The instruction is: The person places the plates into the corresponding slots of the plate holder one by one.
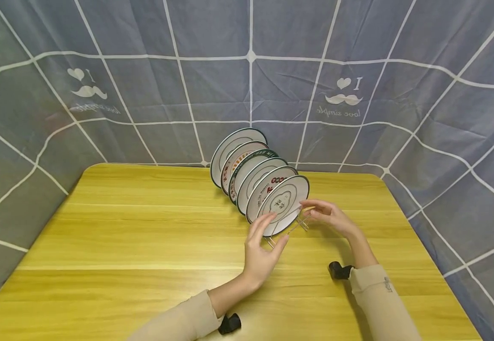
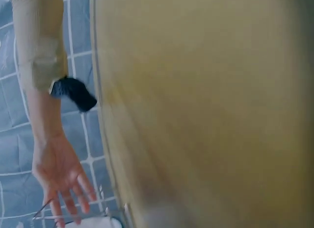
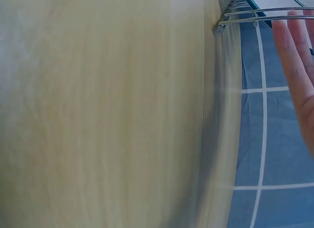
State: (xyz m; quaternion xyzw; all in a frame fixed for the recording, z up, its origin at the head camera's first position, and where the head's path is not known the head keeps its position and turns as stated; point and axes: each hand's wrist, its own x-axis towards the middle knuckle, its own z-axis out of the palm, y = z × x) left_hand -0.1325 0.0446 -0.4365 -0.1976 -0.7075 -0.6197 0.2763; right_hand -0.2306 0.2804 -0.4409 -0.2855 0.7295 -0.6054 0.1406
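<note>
Several round white plates with dark rims stand in a leaning row in a wire rack point(image 1: 302, 223). The front plate point(image 1: 291, 192) bears an outlined emblem with dark characters. My left hand point(image 1: 258, 255) is at the rack's near left end, fingers extended over the front plate's lower edge and thumb apart from them. On the other side, my right hand point(image 1: 332, 217) reaches to the rack's right end, fingertips at the wire and plate edge. In the left wrist view the right hand point(image 2: 56, 164) shows straight, spread fingers beside the wires. The right wrist view has straight fingers point(image 3: 289, 51) at the wires.
The rack stands toward the back of a yellow wood-grain table point(image 1: 123, 246). A grey curtain point(image 1: 212, 90) with white grid lines hangs behind and along the sides. A black wrist camera point(image 1: 336, 270) projects from the right cuff, another camera point(image 1: 230, 324) from the left.
</note>
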